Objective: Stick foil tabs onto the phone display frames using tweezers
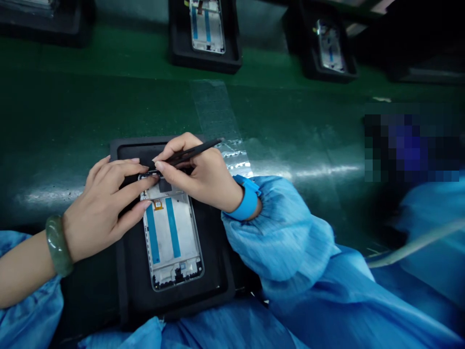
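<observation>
Lying in a black tray (212, 271) in the head view, an opened phone (185, 228) sits just in front of the person, its long axis running away from the body, the far end leaning a little left. Both hands meet at that far end, leaving the near end uncovered. The left hand (105, 201) comes in from the left, fingers loosely spread and bent, fingertips at the far left corner and thumb by the left edge; whether they pinch any small part, I cannot tell. The right hand (203, 174) reaches across from the right, closed around a black pen-like tool (196, 150), which slants down leftward to the far edge; its tip is hidden by fingers. Neither hand is clearly nearer. Two blue strips (173, 228) (153, 235) run lengthwise along the phone.
</observation>
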The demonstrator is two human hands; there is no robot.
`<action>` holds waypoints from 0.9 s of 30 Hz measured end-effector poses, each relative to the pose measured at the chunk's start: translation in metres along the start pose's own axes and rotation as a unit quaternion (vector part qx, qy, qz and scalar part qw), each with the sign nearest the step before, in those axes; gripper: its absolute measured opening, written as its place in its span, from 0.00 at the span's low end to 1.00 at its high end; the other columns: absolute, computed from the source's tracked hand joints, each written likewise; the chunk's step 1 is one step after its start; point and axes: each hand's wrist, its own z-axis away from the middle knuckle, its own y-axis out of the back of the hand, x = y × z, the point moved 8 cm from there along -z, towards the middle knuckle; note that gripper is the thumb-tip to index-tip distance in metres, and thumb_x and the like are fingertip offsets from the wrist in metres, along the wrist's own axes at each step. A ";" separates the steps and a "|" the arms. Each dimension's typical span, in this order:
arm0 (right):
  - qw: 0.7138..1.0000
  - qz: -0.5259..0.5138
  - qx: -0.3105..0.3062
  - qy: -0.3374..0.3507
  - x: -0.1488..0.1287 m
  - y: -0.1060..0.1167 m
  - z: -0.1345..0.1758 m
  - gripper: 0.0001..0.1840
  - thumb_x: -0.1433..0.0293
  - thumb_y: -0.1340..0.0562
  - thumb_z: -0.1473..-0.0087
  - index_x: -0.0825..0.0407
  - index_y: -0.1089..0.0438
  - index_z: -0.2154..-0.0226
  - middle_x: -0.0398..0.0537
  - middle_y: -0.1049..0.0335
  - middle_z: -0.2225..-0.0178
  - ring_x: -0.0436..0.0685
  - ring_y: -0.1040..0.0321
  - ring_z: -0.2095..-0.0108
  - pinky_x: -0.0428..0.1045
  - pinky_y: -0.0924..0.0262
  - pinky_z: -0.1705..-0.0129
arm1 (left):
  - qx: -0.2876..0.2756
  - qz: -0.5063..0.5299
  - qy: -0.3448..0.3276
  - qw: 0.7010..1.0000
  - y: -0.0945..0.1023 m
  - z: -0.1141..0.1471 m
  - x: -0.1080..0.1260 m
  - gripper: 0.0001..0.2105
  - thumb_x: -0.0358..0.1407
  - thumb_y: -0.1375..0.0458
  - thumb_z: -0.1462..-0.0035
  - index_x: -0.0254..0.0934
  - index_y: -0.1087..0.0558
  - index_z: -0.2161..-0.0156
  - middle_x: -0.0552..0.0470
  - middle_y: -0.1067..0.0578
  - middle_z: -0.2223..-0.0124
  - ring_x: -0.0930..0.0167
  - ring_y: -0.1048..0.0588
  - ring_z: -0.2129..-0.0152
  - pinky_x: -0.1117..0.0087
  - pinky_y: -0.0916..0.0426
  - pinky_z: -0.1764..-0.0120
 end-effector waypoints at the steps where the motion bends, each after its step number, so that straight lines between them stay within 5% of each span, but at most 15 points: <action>1: 1.000 0.005 0.001 0.001 0.000 0.000 0.000 0.03 0.72 0.39 0.46 0.54 0.36 0.67 0.40 0.34 0.68 0.44 0.34 0.70 0.41 0.37 0.67 | 0.001 0.001 0.002 1.000 0.000 0.000 0.000 0.17 0.36 0.49 0.40 0.41 0.36 0.45 0.43 0.35 0.46 0.59 0.39 0.44 0.47 0.48 0.43; 27: 0.999 -0.027 -0.005 -0.046 0.009 0.001 -0.001 0.06 0.69 0.39 0.46 0.54 0.37 0.68 0.40 0.35 0.70 0.45 0.36 0.72 0.43 0.39 0.69 | 0.001 -0.009 -0.008 1.000 -0.001 0.000 0.001 0.17 0.35 0.50 0.39 0.39 0.37 0.45 0.42 0.35 0.46 0.59 0.39 0.45 0.47 0.47 0.44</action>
